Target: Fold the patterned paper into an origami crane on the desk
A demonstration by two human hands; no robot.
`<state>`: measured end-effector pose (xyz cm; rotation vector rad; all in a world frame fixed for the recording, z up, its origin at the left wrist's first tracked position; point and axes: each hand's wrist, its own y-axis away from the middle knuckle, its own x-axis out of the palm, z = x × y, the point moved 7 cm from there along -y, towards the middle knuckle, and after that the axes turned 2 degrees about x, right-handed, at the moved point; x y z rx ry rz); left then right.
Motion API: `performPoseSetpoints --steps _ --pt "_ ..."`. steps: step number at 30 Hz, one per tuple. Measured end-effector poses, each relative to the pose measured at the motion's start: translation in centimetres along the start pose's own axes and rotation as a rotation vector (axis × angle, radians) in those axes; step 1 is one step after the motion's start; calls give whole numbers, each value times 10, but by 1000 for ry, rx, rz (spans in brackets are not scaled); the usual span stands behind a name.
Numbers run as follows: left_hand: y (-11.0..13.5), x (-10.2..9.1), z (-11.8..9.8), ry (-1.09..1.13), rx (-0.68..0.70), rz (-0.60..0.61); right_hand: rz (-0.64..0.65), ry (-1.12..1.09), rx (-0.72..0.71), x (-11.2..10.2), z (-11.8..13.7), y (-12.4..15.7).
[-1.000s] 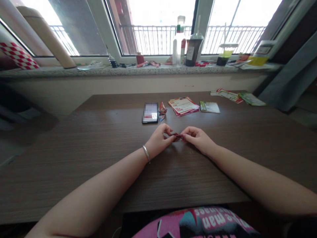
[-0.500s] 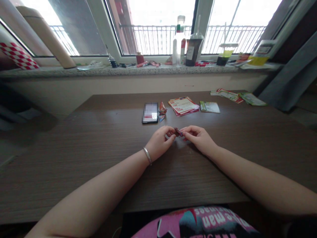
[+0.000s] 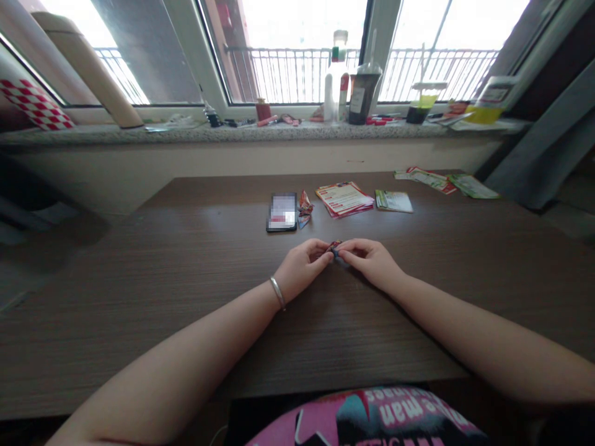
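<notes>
My left hand (image 3: 303,265) and my right hand (image 3: 369,260) meet at the middle of the dark wooden table (image 3: 139,279). Both pinch a small folded piece of red printed paper (image 3: 333,248) between their fingertips, and most of it is hidden by the fingers. A silver bangle (image 3: 277,292) sits on my left wrist. Just beyond the hands lie a black phone (image 3: 282,212) and a small folded paper figure (image 3: 304,207).
A stack of red-and-white leaflets (image 3: 344,198) and a green card (image 3: 393,200) lie further back, with more leaflets (image 3: 434,178) at the far right. The stone windowsill (image 3: 186,133) carries a white bottle (image 3: 336,77), a dark drink cup (image 3: 362,93) and small clutter.
Both hands have drawn closer together and slightly away from me, and the folded paper between them now shows less than before.
</notes>
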<state>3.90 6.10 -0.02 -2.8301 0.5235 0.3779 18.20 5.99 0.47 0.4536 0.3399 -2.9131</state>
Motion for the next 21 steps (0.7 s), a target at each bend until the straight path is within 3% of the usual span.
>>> performPoseSetpoints --steps 10,21 --pt "-2 -6 -3 70 -35 -47 -35 -26 66 -3 -3 0" --pt "-2 -13 10 323 -182 -148 -58 -197 152 -6 -14 -3"
